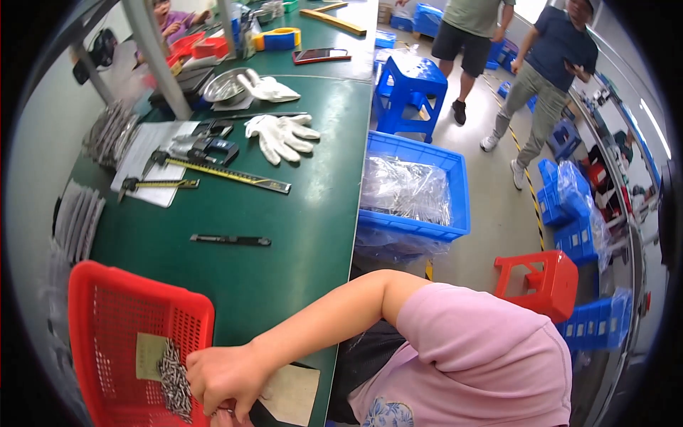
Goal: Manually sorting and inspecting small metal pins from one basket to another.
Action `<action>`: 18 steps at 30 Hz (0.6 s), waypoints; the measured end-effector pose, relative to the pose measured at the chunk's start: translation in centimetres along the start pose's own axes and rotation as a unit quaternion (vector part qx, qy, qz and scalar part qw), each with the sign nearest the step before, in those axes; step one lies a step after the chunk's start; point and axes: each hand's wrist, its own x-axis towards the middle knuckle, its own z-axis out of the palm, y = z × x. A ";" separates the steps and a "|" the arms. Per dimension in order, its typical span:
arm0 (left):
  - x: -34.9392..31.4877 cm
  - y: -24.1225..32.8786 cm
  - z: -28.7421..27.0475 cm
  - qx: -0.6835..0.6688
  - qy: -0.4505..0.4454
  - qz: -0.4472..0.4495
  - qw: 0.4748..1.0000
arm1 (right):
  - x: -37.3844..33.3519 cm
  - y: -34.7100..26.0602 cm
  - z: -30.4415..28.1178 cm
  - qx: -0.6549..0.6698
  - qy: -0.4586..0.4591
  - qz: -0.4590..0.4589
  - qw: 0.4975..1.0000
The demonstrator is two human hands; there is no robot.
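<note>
My right hand point(228, 377) reaches across to the near left of the green bench, at the right side of a red plastic basket point(124, 281). Its fingers are curled and pinched downward; whatever lies between them is hidden. At the lower edge, only a bit of my left hand point(226, 418) shows, close against the right fingertips, the rest cut off. Inside the basket lies a pile of small silvery metal pins point(174, 384), beside a yellowish paper slip point(149, 356). A beige sheet point(295, 395) lies under my right wrist.
On the bench point(284, 220) are a box cutter point(231, 240), a tape measure point(228, 174), a micrometer point(192, 148), white gloves point(281, 136) and a metal bowl point(224, 89). A blue crate point(459, 192) and red stool point(555, 285) stand to the right. Two people stand beyond.
</note>
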 end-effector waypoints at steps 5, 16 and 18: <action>0.9 -0.2 0.9 -0.022 -0.067 0.019 0.997 | -0.8 1.1 0.8 -0.062 -0.013 -0.007 0.998; 0.8 0.6 0.8 0.035 0.004 -0.012 0.999 | -0.4 0.8 0.4 -0.035 0.001 -0.003 0.999; 0.6 0.7 1.3 0.025 0.015 -0.014 0.999 | -0.4 1.3 0.6 -0.038 -0.003 -0.013 0.999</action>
